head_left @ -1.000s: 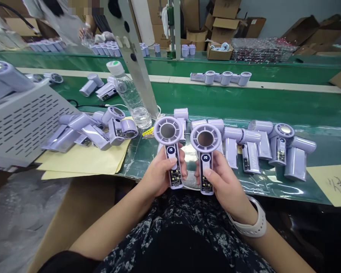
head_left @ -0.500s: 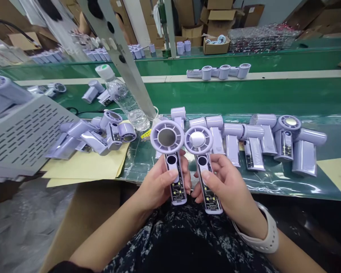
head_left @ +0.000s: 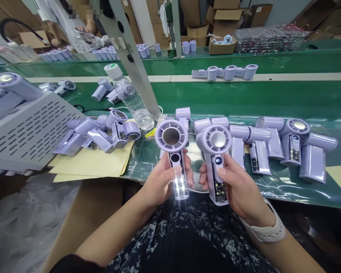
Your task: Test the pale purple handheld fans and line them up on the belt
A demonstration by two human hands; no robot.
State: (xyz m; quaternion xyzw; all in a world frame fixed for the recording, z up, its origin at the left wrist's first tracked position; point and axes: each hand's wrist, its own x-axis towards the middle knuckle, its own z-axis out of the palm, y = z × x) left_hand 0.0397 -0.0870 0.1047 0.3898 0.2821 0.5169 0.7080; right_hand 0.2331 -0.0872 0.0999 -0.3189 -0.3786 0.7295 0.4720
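My left hand (head_left: 161,178) is wrapped round a lilac handheld fan (head_left: 181,185), its thumb on the button below the dark round display. Bright white lights glow in that fan's clear handle. A second lilac fan (head_left: 218,189) is in my right hand (head_left: 240,182), with the thumb on its button and a lit number on its small display. Both fans are upright, heads away from me, side by side and apart. Behind my right hand, several lilac fans (head_left: 261,155) lie along the table edge.
More fans (head_left: 98,138) are piled on yellow paper (head_left: 88,167) at left, beside a grey slotted rack (head_left: 31,132). A water bottle (head_left: 132,100) leans by a metal post (head_left: 136,68). Three fans (head_left: 229,72) lie on the white strip. A person's hand (head_left: 91,27) shows at back left.
The lights in the left fan's handle and the display of the right fan have come on. The right fan has turned and moved slightly away from the left one. The whole view has shifted a little.
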